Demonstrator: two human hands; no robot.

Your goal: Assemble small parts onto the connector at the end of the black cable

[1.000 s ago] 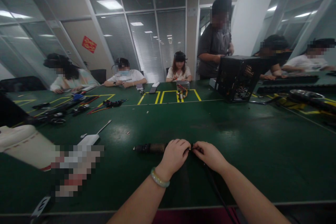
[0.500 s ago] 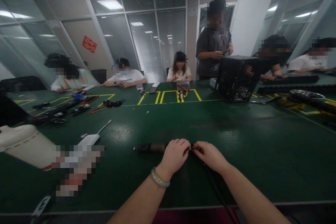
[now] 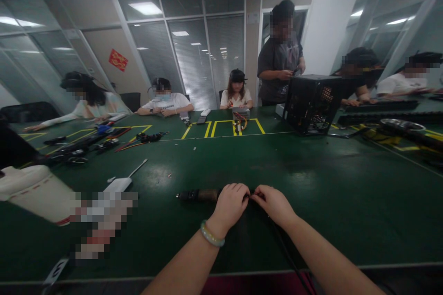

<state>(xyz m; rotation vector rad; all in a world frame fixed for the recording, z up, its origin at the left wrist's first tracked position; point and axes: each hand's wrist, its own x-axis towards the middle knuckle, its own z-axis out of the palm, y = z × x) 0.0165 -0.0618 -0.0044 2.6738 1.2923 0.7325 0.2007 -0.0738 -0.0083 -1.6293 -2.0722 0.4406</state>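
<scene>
A dark cylindrical tool, shaped like an electric screwdriver (image 3: 204,195), lies flat on the green table, its small metal tip pointing left. My left hand (image 3: 231,203) is closed over its right end, covering that part. Close beside it, my right hand (image 3: 275,205) pinches at the tool's rear end, where a black cable (image 3: 286,251) starts. This cable passes under my right wrist and runs over the near table edge. The fingertips of both hands almost meet, and the exact joint between tool and cable is hidden by them.
At left stand a white paper cup (image 3: 38,193) and a white adapter (image 3: 117,185) with a short lead. Several black cables and parts (image 3: 97,140) lie farther back. A black computer case (image 3: 311,103) stands at back right. Several people work around the table.
My right hand has shifted slightly left, closer to my left hand. At far left, a co-worker has stretched an arm out along the table. The tool lies where it was.
</scene>
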